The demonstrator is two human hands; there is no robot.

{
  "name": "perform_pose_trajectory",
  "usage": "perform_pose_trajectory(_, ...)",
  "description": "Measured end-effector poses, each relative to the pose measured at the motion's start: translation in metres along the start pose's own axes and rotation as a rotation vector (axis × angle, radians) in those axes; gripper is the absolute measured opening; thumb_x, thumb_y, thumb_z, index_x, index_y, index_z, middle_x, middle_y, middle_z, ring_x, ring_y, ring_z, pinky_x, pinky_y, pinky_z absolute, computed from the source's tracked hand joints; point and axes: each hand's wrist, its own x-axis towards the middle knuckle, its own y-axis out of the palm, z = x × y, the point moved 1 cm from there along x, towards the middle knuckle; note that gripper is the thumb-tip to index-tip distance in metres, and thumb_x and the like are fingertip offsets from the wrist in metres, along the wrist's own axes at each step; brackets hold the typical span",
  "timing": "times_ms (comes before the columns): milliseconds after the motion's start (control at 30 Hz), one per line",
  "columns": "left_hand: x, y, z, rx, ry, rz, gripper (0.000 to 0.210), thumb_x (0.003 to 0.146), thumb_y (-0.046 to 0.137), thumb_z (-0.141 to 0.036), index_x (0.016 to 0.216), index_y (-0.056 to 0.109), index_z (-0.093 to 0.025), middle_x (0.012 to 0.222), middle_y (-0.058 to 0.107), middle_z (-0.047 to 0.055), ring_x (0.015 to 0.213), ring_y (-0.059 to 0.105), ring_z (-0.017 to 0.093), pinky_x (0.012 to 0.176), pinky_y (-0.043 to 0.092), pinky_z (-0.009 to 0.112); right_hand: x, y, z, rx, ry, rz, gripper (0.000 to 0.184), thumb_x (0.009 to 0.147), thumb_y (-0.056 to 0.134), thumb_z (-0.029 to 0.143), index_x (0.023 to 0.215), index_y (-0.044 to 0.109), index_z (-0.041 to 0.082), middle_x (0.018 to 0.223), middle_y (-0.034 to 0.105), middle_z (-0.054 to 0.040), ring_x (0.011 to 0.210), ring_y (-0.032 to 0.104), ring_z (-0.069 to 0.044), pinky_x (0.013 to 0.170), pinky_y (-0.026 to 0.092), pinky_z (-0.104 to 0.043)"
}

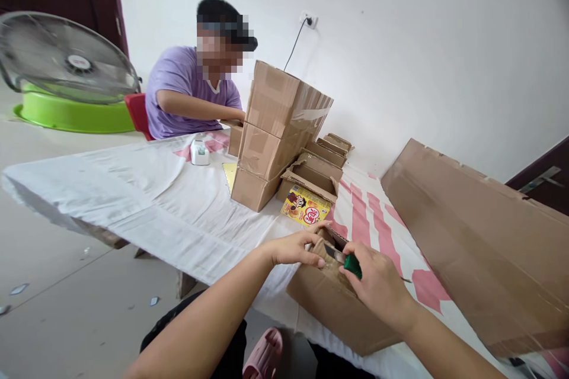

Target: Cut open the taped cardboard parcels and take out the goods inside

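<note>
In front of me a cardboard box (pixel 342 311) sits at the table's near edge, its top partly open. My right hand (pixel 377 284) is closed round the green handle of a utility knife (pixel 352 265), whose blade points left over the box's top. My left hand (pixel 297 250) grips the box's top edge by the flap, thumb toward me and fingers on the far side. The blade is close to the left fingertips; whether it touches the cardboard I cannot tell. Just beyond lies a yellow printed snack box (pixel 306 206), leaning against an open carton (pixel 317 174).
Stacked cartons (pixel 267 142) stand mid-table, with more open cartons behind. A large cardboard sheet (pixel 480 249) leans along the right side. Across the table sits a person in a purple shirt (pixel 178 80). A white tape-dispenser-like item (pixel 200 153) lies on the cloth (pixel 133 189).
</note>
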Motion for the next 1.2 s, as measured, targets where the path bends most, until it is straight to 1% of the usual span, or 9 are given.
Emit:
perform_pose_trajectory(67,0.0,0.0,0.0,-0.004,-0.004,-0.001,0.042,0.065,0.078,-0.052,0.094,0.074,-0.022,0.159,0.02,-0.001,0.149,0.005,0.029,0.119,0.01,0.035,0.0,0.003,0.002,-0.088,-0.045,0.009,0.033,0.073,0.06,0.003,0.096,0.048,0.023,0.083,0.066,0.0,0.077,0.065,-0.021,0.065,0.048,-0.031)
perform_pose_trajectory(133,-0.001,0.0,0.0,-0.005,-0.009,-0.007,0.042,0.065,0.078,-0.053,0.093,0.074,-0.022,0.159,0.02,-0.001,0.148,0.007,0.03,0.119,0.009,0.036,0.001,0.004,0.002,-0.16,-0.071,-0.014,0.029,0.075,0.058,0.004,0.096,0.049,0.022,0.081,0.065,-0.0009,0.076,0.065,-0.022,0.064,0.048,-0.032)
perform_pose_trajectory(233,-0.003,0.0,-0.003,0.002,0.003,-0.007,0.04,0.065,0.078,-0.054,0.086,0.072,-0.021,0.159,0.02,-0.002,0.148,0.012,0.031,0.119,0.011,0.035,-0.002,0.001,-0.001,-0.222,-0.062,-0.062,0.016,0.089,0.054,0.024,0.104,0.049,0.02,0.086,0.066,-0.0045,0.072,0.066,-0.021,0.06,0.049,-0.031)
perform_pose_trajectory(300,-0.003,0.0,-0.005,0.003,-0.001,-0.008,0.038,0.065,0.077,-0.055,0.08,0.07,-0.021,0.159,0.021,-0.002,0.148,0.011,0.03,0.119,0.012,0.036,-0.01,-0.004,-0.003,-0.275,-0.047,-0.053,0.024,0.096,0.044,0.036,0.112,0.049,0.019,0.089,0.064,-0.0061,0.066,0.066,-0.02,0.053,0.047,-0.029)
perform_pose_trajectory(333,-0.004,0.0,-0.005,0.004,-0.011,-0.009,0.038,0.065,0.077,-0.056,0.078,0.07,-0.02,0.159,0.021,-0.002,0.148,0.01,0.03,0.118,0.012,0.036,-0.016,-0.006,-0.003,-0.308,-0.047,-0.038,0.028,0.098,0.038,0.038,0.116,0.049,0.02,0.089,0.063,-0.0059,0.062,0.065,-0.019,0.049,0.046,-0.028)
perform_pose_trajectory(433,-0.003,0.001,-0.006,0.001,-0.035,-0.019,0.04,0.065,0.077,-0.057,0.076,0.068,-0.02,0.159,0.022,-0.001,0.148,0.007,0.031,0.118,0.012,0.036,-0.035,-0.01,-0.003,-0.381,-0.084,0.016,0.033,0.1,0.027,0.031,0.12,0.052,0.024,0.087,0.059,-0.0042,0.054,0.062,-0.015,0.046,0.043,-0.026)
perform_pose_trajectory(600,-0.001,0.001,-0.001,-0.011,-0.031,-0.027,0.04,0.063,0.078,-0.056,0.072,0.065,-0.02,0.159,0.022,-0.002,0.149,0.005,0.03,0.118,0.012,0.036,-0.053,-0.007,0.0,-0.38,-0.114,0.056,0.036,0.099,0.028,0.026,0.119,0.057,0.022,0.087,0.057,-0.0047,0.055,0.06,-0.014,0.047,0.045,-0.026)
perform_pose_trajectory(1033,-0.002,0.001,-0.006,-0.014,-0.049,-0.025,0.044,0.063,0.076,-0.06,0.081,0.069,-0.02,0.16,0.019,0.0,0.149,0.005,0.032,0.118,0.012,0.037,-0.043,0.008,0.002,-0.515,-0.098,-0.051,0.033,0.097,0.036,0.027,0.119,0.06,0.021,0.085,0.057,-0.005,0.052,0.058,-0.013,0.048,0.043,-0.026)
perform_pose_trajectory(1200,-0.001,0.001,-0.006,-0.01,-0.031,-0.015,0.042,0.064,0.077,-0.058,0.082,0.07,-0.022,0.159,0.022,-0.002,0.149,0.003,0.03,0.118,0.014,0.035,-0.04,0.011,0.005,-0.624,-0.091,0.001,0.044,0.092,0.046,0.026,0.135,0.049,0.025,0.084,0.057,-0.0043,0.05,0.056,-0.013,0.047,0.041,-0.026)
